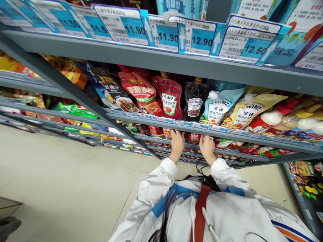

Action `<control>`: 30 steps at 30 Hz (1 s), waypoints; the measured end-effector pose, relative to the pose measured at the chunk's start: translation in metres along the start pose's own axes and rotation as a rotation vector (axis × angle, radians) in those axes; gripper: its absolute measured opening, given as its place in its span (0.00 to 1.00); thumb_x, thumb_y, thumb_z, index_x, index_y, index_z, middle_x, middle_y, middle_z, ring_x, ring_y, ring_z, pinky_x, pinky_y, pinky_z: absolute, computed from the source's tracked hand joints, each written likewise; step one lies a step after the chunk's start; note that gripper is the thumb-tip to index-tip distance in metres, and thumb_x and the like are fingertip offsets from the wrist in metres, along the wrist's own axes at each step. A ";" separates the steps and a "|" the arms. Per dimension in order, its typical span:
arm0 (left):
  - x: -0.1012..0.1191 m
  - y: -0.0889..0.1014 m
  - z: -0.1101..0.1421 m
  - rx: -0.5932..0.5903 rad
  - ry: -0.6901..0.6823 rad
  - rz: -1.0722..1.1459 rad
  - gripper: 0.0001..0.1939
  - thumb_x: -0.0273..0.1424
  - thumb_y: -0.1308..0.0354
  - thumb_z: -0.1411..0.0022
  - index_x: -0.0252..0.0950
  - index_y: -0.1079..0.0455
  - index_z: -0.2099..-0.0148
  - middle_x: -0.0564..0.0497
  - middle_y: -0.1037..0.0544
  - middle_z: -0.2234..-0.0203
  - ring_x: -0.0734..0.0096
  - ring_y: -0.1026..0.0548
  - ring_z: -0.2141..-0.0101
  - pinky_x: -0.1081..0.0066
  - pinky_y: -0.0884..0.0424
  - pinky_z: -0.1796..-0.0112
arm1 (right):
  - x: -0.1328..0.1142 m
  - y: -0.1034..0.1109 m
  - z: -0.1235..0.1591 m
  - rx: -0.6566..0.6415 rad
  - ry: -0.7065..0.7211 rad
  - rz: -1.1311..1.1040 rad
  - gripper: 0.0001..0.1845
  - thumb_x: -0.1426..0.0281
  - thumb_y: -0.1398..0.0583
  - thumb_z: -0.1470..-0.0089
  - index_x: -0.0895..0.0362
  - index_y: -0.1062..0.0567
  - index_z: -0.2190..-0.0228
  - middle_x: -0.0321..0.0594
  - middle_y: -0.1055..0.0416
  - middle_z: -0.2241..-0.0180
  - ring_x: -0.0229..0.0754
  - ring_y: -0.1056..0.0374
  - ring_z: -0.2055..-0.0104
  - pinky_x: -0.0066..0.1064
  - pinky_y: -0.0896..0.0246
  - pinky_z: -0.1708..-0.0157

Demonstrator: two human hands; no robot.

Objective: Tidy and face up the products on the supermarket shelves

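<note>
My left hand [177, 145] reaches to the lower shelf, fingers stretched forward beside a small orange-and-white pouch [167, 133]. A short way right, my right hand [207, 148] reaches to the same shelf with its fingers apart, close against a red pouch [193, 138] that shows between the two hands. Shelf edge and shadow hide part of the fingertips, and whether either hand presses on a pack is not clear. On the shelf above stand a red Heinz ketchup pouch [168, 101] and a black Heinz sauce pouch [194, 102].
The grey shelf edge [202, 127] runs just above my hands. White [217, 107] and yellow [252, 112] Heinz pouches lean to the right. Price tags [161, 35] line the upper shelf. Tiled floor [101, 178] stretches left; another display [308, 188] stands at the right.
</note>
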State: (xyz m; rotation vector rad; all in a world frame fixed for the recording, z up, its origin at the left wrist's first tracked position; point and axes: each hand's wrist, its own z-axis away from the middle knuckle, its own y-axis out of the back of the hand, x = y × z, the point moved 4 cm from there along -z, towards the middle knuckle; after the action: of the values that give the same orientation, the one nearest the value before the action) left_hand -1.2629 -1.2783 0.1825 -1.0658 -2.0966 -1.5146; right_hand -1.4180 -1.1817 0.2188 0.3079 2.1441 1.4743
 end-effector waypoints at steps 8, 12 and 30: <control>-0.025 0.057 0.055 -0.284 -0.209 0.152 0.37 0.38 0.53 0.25 0.37 0.64 0.22 0.32 0.56 0.25 0.46 0.41 0.30 0.56 0.24 0.45 | 0.004 0.026 0.019 0.085 0.113 -0.273 0.16 0.60 0.48 0.35 0.58 0.27 0.57 0.44 0.19 0.66 0.45 0.25 0.70 0.31 0.43 0.70; -0.064 0.090 0.105 -0.381 -0.171 0.211 0.35 0.36 0.52 0.25 0.44 0.59 0.22 0.37 0.51 0.26 0.54 0.32 0.34 0.59 0.23 0.45 | -0.048 0.019 0.036 0.004 0.309 -0.320 0.15 0.62 0.48 0.34 0.55 0.24 0.57 0.41 0.18 0.61 0.43 0.23 0.65 0.31 0.40 0.67; -0.212 0.221 0.230 -0.141 0.229 -0.001 0.21 0.37 0.51 0.26 0.39 0.33 0.36 0.35 0.43 0.29 0.61 0.18 0.52 0.58 0.17 0.56 | -0.121 -0.043 0.010 -0.043 0.065 -0.388 0.17 0.59 0.41 0.41 0.59 0.23 0.60 0.46 0.20 0.63 0.47 0.25 0.65 0.34 0.36 0.62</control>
State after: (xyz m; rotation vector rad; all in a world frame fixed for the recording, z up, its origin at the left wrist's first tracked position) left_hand -0.9265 -1.1137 0.1036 -0.8895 -1.8594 -1.7174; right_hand -1.3063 -1.2466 0.2108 -0.1676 2.0713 1.3153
